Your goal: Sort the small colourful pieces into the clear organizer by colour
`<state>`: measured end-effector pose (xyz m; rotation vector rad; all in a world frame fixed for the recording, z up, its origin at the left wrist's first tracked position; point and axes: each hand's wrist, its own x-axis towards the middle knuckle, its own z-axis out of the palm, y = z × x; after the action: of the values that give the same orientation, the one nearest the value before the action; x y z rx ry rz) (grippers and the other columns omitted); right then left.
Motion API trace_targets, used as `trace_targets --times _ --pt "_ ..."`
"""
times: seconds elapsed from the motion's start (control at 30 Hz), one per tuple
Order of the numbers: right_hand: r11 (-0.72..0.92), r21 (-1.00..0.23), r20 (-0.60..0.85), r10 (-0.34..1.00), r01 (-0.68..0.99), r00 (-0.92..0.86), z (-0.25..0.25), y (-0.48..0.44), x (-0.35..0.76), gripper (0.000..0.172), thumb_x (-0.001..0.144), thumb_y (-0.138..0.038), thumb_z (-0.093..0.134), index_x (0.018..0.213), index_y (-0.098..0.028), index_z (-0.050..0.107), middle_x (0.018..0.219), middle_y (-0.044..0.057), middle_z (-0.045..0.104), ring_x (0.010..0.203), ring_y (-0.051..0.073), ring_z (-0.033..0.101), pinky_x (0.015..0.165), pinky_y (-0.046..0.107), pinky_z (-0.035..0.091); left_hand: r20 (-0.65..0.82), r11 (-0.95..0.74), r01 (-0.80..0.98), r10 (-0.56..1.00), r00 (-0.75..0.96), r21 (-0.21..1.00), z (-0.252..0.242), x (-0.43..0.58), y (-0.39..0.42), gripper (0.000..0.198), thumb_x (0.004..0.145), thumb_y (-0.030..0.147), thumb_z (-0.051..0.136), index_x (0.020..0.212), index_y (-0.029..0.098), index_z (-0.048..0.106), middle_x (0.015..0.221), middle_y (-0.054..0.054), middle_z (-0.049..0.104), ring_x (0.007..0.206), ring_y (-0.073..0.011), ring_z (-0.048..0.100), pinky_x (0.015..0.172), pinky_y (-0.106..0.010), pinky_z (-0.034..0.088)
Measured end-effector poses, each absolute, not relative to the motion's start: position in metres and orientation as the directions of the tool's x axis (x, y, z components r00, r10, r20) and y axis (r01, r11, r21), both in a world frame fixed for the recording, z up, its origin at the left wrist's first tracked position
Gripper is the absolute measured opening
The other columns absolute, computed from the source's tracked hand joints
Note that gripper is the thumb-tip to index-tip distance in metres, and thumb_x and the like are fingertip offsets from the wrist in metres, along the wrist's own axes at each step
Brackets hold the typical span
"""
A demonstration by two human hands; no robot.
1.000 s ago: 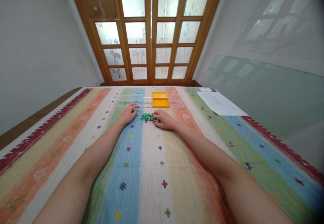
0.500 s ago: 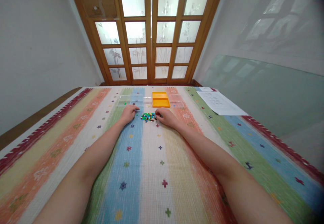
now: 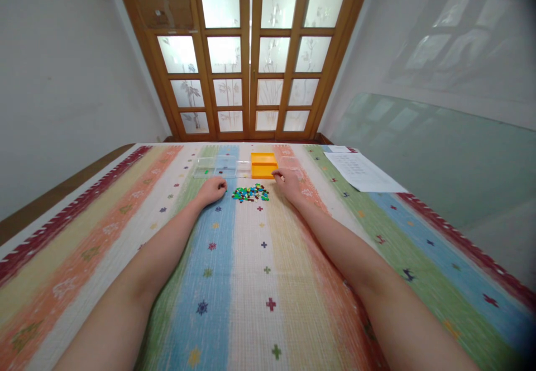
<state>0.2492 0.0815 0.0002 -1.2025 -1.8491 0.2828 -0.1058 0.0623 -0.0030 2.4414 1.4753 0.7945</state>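
A small heap of coloured beads (image 3: 250, 193) lies on the striped cloth between my hands. My left hand (image 3: 213, 188) rests on the cloth just left of the heap, fingers curled. My right hand (image 3: 287, 183) is right of the heap, lifted toward the clear tray (image 3: 293, 163) beside the orange tray (image 3: 263, 165); its fingertips are pinched together, and what they hold is too small to make out. Clear compartments (image 3: 218, 166) stand in a row left of the orange tray, with a few beads inside.
The striped cloth (image 3: 251, 281) covers the whole table. A printed sheet of paper (image 3: 360, 171) lies at the far right. A glass pane (image 3: 439, 153) leans along the right wall, and wooden doors (image 3: 251, 52) stand behind the table.
My right hand has left the bead heap and moved right and away toward the trays. My left hand has drawn slightly back from the clear compartments.
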Motion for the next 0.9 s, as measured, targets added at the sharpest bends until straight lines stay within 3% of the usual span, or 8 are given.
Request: trace_targets --times 0.2,0.33,0.6,0.8,0.9 --pt "0.496 -0.584 0.541 0.828 0.642 -0.147 -0.009 0.092 0.253 0.046 0.095 -0.02 0.047 0.135 -0.02 0.069 0.137 0.013 0.071 0.13 0.027 0.062 0.119 0.05 0.044 0.292 -0.51 0.729 0.86 0.418 0.457 0.001 -0.109 0.058 0.01 0.076 0.018 0.057 0.077 0.021 0.066 0.08 -0.002 0.068 0.075 -0.0202 0.06 0.069 -0.031 0.043" --pt "0.482 -0.608 0.524 0.841 0.632 -0.138 -0.007 0.095 0.257 0.052 0.096 -0.018 0.045 0.144 -0.02 0.064 0.143 0.012 0.067 0.138 0.027 0.057 0.123 0.05 0.041 0.284 -0.499 0.716 0.866 0.411 0.488 0.001 -0.111 0.057 0.012 0.077 0.02 0.06 0.087 0.021 0.067 0.076 0.0 0.064 0.069 -0.0184 0.057 0.065 -0.03 0.041" --pt "0.501 -0.572 0.562 0.816 0.649 -0.136 -0.006 0.088 0.255 0.034 0.097 -0.023 0.054 0.124 -0.02 0.075 0.127 0.012 0.075 0.121 0.029 0.066 0.112 0.048 0.048 0.257 -0.505 0.7 0.862 0.436 0.506 0.003 -0.112 0.057 0.022 0.082 0.026 0.059 0.096 0.019 0.074 0.082 -0.002 0.067 0.075 -0.0191 0.059 0.07 -0.03 0.045" --pt "0.59 -0.479 0.488 0.794 0.65 -0.362 0.007 0.07 0.246 0.022 0.098 -0.02 0.057 0.102 -0.021 0.079 0.105 0.008 0.079 0.098 0.024 0.069 0.092 0.037 0.051 0.265 -0.51 0.721 0.86 0.437 0.469 0.004 -0.109 0.055 0.019 0.086 0.029 0.058 0.091 0.019 0.073 0.085 -0.004 0.069 0.077 -0.0202 0.06 0.071 -0.031 0.045" --pt "0.651 -0.404 0.452 0.753 0.642 -0.479 0.013 0.063 0.242 0.019 0.095 -0.015 0.06 0.097 -0.02 0.079 0.1 0.008 0.077 0.095 0.024 0.067 0.089 0.035 0.049 0.278 -0.51 0.745 0.86 0.429 0.429 0.005 -0.105 0.054 0.016 0.087 0.028 0.058 0.088 0.02 0.072 0.085 -0.005 0.069 0.078 -0.021 0.06 0.071 -0.032 0.045"
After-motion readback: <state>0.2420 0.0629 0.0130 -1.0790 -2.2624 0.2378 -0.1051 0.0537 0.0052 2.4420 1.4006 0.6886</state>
